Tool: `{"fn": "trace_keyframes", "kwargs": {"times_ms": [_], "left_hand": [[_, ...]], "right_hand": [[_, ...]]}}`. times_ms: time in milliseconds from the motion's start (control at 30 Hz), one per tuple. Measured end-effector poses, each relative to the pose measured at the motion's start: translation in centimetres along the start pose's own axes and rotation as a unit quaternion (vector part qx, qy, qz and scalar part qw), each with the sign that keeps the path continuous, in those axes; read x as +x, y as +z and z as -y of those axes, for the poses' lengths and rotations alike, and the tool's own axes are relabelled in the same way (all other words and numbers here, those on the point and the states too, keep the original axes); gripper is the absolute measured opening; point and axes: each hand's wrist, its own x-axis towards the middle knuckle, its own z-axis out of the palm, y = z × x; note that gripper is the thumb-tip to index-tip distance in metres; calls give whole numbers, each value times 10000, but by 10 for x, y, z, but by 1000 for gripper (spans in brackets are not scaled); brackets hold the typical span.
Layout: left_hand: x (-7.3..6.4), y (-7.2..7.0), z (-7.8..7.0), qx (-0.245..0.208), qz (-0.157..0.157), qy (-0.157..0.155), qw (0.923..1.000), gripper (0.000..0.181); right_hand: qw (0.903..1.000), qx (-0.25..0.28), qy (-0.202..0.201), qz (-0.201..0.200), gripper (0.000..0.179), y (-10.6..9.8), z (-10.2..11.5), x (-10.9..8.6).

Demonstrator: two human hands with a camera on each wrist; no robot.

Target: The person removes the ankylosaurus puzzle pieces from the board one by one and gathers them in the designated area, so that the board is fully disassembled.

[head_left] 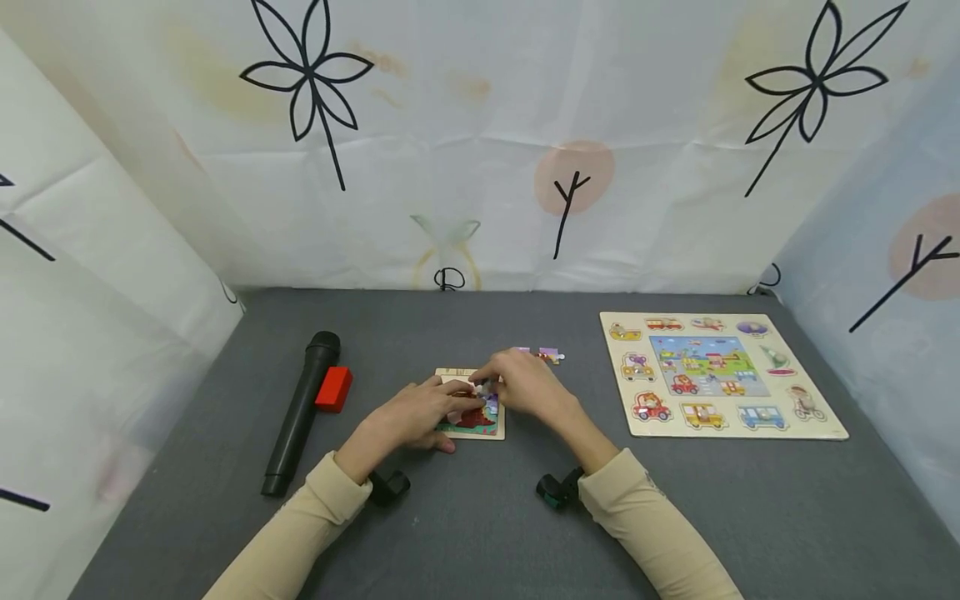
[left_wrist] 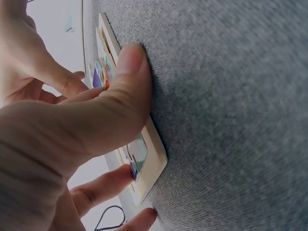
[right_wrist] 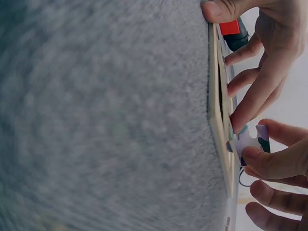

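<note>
A small wooden jigsaw puzzle (head_left: 489, 430) with a pale frame and a colourful picture lies on the table in front of me. My left hand (head_left: 411, 414) reaches over it from the left, its fingertips resting on the picture and its thumb (left_wrist: 130, 62) along the near edge. Above the board's right part, my right hand (head_left: 531, 385) pinches a jigsaw piece (right_wrist: 248, 140) between thumb and fingers. In the right wrist view this piece is tilted up, its lower end close to the board and to the left index fingertip. Fingers cover much of the picture.
Loose jigsaw pieces (head_left: 550, 354) lie just behind my right hand. To the left are a black microphone (head_left: 300, 417) and a red block (head_left: 333, 389) beside it. A large wooden vehicle puzzle board (head_left: 712, 408) lies at the right. Patterned cloth (head_left: 487, 100) walls the grey table's back.
</note>
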Motion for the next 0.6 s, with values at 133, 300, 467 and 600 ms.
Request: {"fn": "trace_keyframes", "kwargs": {"times_ms": [133, 300, 467, 600], "left_hand": [[1, 0, -2, 56, 38, -24, 10000, 73], [2, -1, -3, 100, 103, -82, 9999, 73], [2, -1, -3, 140, 123, -98, 9998, 72], [3, 1, -3, 116, 113, -86, 9998, 72]], "right_hand": [[9990, 286, 286, 200, 33, 1, -3, 0], [9976, 483, 107, 484, 36, 1, -11, -1], [9972, 424, 15, 621, 40, -3, -10, -5], [9980, 329, 88, 529, 41, -3, -7, -5]]}}
